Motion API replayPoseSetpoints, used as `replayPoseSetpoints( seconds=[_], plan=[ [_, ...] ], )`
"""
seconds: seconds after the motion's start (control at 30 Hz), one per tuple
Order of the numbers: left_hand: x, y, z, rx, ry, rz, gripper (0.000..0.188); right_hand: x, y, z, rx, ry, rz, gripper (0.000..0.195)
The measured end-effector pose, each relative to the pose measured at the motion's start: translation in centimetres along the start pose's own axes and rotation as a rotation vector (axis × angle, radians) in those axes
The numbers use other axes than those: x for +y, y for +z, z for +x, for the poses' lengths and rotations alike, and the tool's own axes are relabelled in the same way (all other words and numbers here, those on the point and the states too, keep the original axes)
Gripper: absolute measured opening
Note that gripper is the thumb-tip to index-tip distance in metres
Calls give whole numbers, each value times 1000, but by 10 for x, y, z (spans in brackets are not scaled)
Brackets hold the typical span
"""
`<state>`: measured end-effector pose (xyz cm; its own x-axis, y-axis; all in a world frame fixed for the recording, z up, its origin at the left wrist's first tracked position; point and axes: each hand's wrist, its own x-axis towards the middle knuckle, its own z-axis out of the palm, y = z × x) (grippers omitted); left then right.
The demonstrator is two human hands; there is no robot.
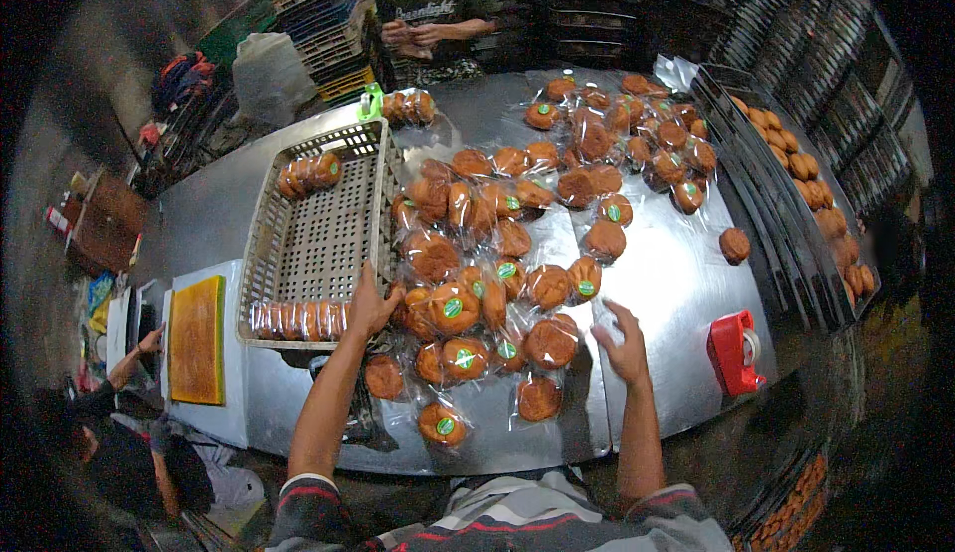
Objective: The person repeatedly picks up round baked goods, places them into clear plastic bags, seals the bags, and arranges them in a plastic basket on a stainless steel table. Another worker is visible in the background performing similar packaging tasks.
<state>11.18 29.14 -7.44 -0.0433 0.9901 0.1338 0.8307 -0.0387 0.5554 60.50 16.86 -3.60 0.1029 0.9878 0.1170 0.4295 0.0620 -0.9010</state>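
My left hand [368,304] is at the near right corner of a pale plastic crate [385,216], its thumb beside bagged buns; whether it grips the rim is hidden. In the crate, a row of wrapped buns [298,321] lies along the near side and a shorter wrapped row [310,175] near the far end. A spread of brown buns in clear bags [455,309], many with green stickers, covers the table right of the crate. My right hand [627,343] is at the right edge of this spread, fingers apart, close to a bag's clear end.
A red tape dispenser [731,354] stands at the right, and a green tape dispenser [370,102] behind the crate. Stacked black trays [776,231] with buns line the right side. A flat yellow-brown cake [197,339] lies left. One co-worker [436,11] stands opposite, another [134,455] at left.
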Motion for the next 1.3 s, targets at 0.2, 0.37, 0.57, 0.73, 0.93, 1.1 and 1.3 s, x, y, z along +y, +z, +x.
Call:
replayPoseSetpoints(
  seconds=[0.2, 0.37, 0.57, 0.73, 0.93, 1.1, 1.3],
  plan=[
    [1, 3, 1, -18, -18, 39, 100, -10, 50, -133, -6, 112, 29, 32],
    [26, -11, 3, -116, -148, 20, 98, -49, 108, -142, -389, -304, -30, 26],
    [29, -17, -15, 396, 285, 268, 81, -96, 143, -98, -761, -640, -233, 42],
    [84, -48, -120, 287, 378, -82, 62, -128, 149, -81, -856, -634, -277, 47],
    [60, -81, -268, 48, 227, -208, 17, -118, 182, -131, -891, -438, -272, 58],
    [39, -110, -331, 21, 42, -337, 16, -109, 240, -186, -744, -343, -543, 78],
    [3, -141, -336, -75, 119, -371, 23, -103, 283, -219, -450, -323, -753, 86]
  ],
)
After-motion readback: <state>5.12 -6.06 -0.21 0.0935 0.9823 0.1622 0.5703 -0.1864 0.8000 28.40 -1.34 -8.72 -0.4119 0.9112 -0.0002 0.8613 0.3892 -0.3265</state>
